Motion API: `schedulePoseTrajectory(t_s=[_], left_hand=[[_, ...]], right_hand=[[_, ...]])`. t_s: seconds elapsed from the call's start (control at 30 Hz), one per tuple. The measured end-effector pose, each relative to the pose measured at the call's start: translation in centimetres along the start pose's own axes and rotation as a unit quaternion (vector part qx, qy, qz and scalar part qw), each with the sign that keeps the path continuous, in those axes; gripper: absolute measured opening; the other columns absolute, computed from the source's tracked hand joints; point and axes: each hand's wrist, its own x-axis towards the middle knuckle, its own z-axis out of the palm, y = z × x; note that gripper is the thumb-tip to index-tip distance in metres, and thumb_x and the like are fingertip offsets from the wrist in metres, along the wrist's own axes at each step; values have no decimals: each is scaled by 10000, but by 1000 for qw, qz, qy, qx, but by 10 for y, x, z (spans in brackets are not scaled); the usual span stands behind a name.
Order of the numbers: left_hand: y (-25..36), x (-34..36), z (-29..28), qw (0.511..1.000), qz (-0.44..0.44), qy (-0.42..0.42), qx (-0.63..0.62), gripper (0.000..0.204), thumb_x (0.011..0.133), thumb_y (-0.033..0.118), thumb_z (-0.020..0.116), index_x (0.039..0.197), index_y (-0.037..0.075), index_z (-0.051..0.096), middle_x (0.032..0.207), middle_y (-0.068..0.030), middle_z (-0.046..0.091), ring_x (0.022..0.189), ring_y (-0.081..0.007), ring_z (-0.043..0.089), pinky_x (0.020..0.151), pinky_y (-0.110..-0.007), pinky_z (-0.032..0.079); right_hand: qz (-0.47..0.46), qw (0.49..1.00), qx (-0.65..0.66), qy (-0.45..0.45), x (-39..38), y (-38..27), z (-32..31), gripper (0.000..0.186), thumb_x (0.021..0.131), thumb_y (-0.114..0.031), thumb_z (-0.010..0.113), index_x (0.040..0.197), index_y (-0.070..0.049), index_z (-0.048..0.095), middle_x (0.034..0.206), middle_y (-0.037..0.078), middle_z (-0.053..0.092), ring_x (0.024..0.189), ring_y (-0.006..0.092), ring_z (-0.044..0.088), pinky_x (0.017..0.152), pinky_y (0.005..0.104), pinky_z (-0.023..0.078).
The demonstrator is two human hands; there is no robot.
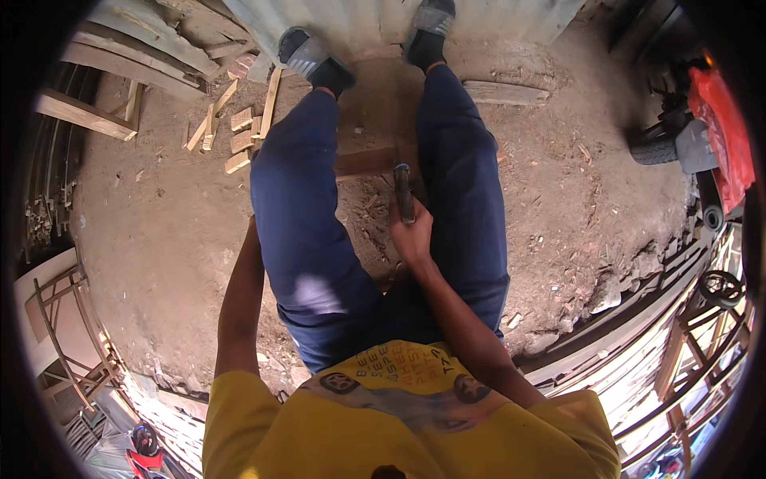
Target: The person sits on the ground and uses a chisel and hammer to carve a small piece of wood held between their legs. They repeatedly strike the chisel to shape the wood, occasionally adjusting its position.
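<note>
The person is sitting with legs spread over the dirt floor (159,231), and the right hand (412,235) is closing around the lower end of a dark tool (404,191), probably a chisel or a similar handled blade; what kind exactly is too small to tell. The fingers are wrapping tight on its grip. The tool's long axis is running straight away from the fingers, out between the knees, and its far tip is coming down near a reddish wooden piece (367,160) that is lying crosswise on the ground just beyond the fingertips. So the tool is standing across the wood rather than along it.

The left hand is not showing: the left forearm (239,303) is passing down behind the left thigh, and whether those fingers are apart or together cannot be told. The right hand is plainly the nearer one to the wood.

Farther out from the fingers and to their left, short wood offcuts (231,132) are lying scattered. No container is showing near the hands.
</note>
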Motion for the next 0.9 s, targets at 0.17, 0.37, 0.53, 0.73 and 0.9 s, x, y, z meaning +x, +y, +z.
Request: schedulePoseTrajectory(t_s=[0.17,0.37,0.53,0.73,0.9], left_hand=[[10,-62,-50,997,-56,35,47,639,742,297,751,1271,53,489,1236,-200,544,1138,-348,532,981,-427,432],[35,-121,-121,987,-112,45,101,602,778,299,737,1274,55,497,1248,-198,550,1136,-339,548,958,-420,453],[54,-138,-148,983,-128,48,125,572,808,300,726,1276,57,503,1258,-195,555,1133,-332,562,939,-415,470],[98,-105,-139,982,-104,14,155,537,844,302,712,1279,60,511,1270,-193,560,1130,-323,578,916,-409,491],[125,-74,-117,980,-79,-10,184,514,852,297,702,1269,61,515,1259,-179,573,1122,-315,586,928,-401,482]], right_hand=[[-32,999,33,8,7,12,3,211,872,-134,592,736,19,538,584,40,465,602,76,417,546,315,402],[-39,998,52,7,12,15,3,222,852,-127,592,712,24,510,581,36,449,602,76,408,556,320,402],[-16,998,53,-8,11,10,1,233,850,-142,594,708,25,515,576,36,453,599,75,408,562,311,402],[1,1000,25,19,16,19,-2,235,863,-151,596,712,16,527,569,17,449,587,65,415,544,300,393],[-1,999,35,-7,13,14,-1,249,872,-162,604,708,10,528,569,6,454,575,62,408,528,303,384]])
